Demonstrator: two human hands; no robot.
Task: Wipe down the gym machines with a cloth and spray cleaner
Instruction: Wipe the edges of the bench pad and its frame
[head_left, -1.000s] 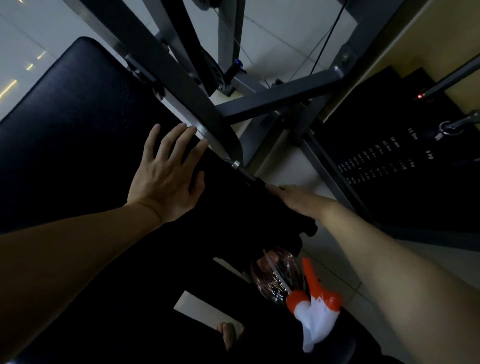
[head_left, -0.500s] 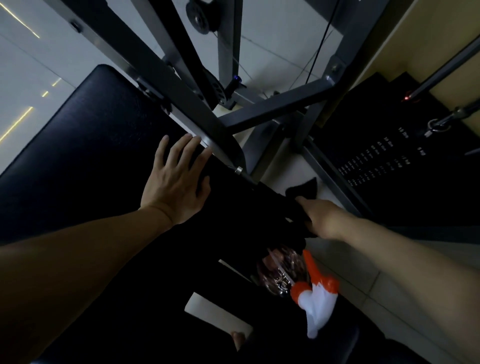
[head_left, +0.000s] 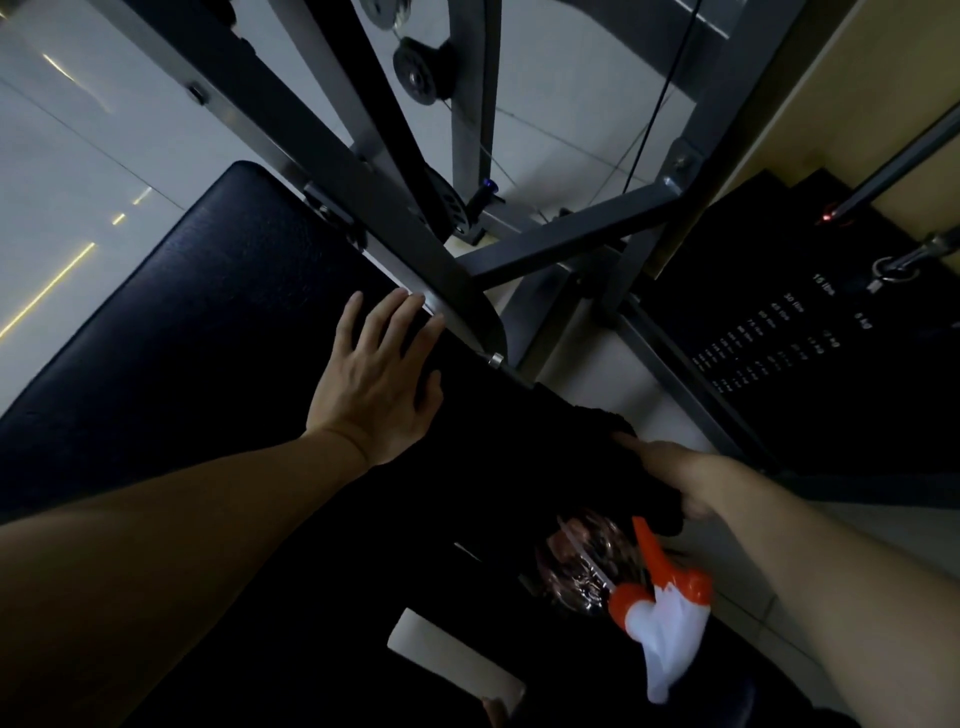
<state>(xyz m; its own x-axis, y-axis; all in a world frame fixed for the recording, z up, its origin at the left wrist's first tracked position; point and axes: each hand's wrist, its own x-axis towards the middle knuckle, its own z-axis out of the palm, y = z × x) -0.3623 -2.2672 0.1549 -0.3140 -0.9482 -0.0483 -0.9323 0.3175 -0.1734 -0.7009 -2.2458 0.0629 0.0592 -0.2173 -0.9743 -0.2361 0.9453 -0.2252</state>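
- The left hand (head_left: 374, 384) lies flat on the black pad (head_left: 208, 312) of the gym machine. Its grip is apart: the fingers are straight, slightly spread, and hold nothing.
- The fingertips of the left hand reach the far edge of the pad, just beside the grey steel frame (head_left: 332, 171) that crosses the view diagonally.
- The cloth (head_left: 597, 436) is black and sits at the right edge of the pad, draped over that edge.
- The right hand (head_left: 670, 473) rests on the cloth. One finger lies straight along the top of the cloth, and the thumb sits at its near lower edge.
- The scene is dark, so I cannot tell whether the grip of the right hand is clamped on the cloth or only presses on it.
- The spray bottle (head_left: 587, 571) is near the camera, just below the right hand and apart from both hands. Its body is clear; its trigger head is orange and white and points to the near right. What carries it is not visible.
- A pulley (head_left: 421, 73) is mounted on the frame at the far centre, and a thin cable (head_left: 654, 104) runs down on its right.
- The weight stack (head_left: 779, 332) stands on the right, with small printed weight labels on its plates.
- A metal clip (head_left: 893, 270) hangs above the far right of the stack.
- The tiled floor (head_left: 571, 104) is pale and visible through the frame.
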